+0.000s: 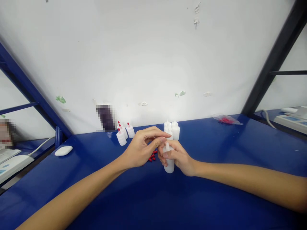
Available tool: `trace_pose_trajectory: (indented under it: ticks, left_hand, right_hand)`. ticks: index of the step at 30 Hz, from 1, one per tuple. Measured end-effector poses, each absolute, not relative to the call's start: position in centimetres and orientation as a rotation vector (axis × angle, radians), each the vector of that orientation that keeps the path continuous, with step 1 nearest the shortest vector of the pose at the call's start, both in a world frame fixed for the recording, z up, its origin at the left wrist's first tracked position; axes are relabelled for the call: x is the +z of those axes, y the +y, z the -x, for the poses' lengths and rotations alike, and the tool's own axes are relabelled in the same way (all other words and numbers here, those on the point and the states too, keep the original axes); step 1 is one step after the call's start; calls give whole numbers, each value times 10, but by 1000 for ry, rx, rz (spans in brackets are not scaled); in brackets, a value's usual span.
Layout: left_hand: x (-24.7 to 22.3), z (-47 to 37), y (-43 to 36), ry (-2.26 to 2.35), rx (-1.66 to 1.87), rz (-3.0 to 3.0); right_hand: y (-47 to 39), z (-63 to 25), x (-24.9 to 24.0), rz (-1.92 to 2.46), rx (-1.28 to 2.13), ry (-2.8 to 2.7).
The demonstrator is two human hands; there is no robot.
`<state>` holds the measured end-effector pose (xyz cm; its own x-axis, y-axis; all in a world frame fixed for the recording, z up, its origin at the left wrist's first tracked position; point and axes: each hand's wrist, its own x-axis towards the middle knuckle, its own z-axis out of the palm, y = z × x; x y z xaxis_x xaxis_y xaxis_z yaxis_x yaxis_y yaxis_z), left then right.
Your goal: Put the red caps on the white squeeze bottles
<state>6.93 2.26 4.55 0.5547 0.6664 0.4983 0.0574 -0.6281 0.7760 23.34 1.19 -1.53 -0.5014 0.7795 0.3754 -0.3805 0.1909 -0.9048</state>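
Observation:
My right hand [181, 158] is wrapped round a white squeeze bottle [169, 166], upright with its bare pointed nozzle up. Just over and left of that nozzle, my left hand [144, 145] is closed, thumb and forefinger brought together; whatever may be between the fingertips is hidden. Small red caps [153, 156] lie loose on the table between the two hands, partly covered by the left one. Behind my hands stands a cluster of white bottles [176, 131] without red tips. Farther left are several white bottles [121, 138] with red caps on their nozzles.
The blue table [115, 198] runs back to a white wall. A clear plastic bag [226, 120] with red pieces lies at the back right. A white rounded object [63, 150] sits at left. Frame posts rise on both sides, a dark one [266, 67] at right.

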Motion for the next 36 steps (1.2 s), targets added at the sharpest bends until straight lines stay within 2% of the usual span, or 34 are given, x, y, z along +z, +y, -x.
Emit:
trace_pose_trajectory:
  ticks: [9,18,24,29,36]
  left_hand:
    - [28,-75,18,609,1206,-1978]
    - [19,-78,13,600,1126,-1747]
    - [17,-81,10,601,991,-1628]
    - [18,-82,9,604,934,-1597]
    - [14,-73,17,584,958,-1914]
  right_hand:
    - [16,-236,-19,325,1554,-1518]
    - [16,-231,-20,335,1569,-1431]
    - [17,-234,-22,277,1740,-1415]
    - [17,-233,-22,266,1745,-1388]
    - [19,-232,-16,279,1792,-1460]
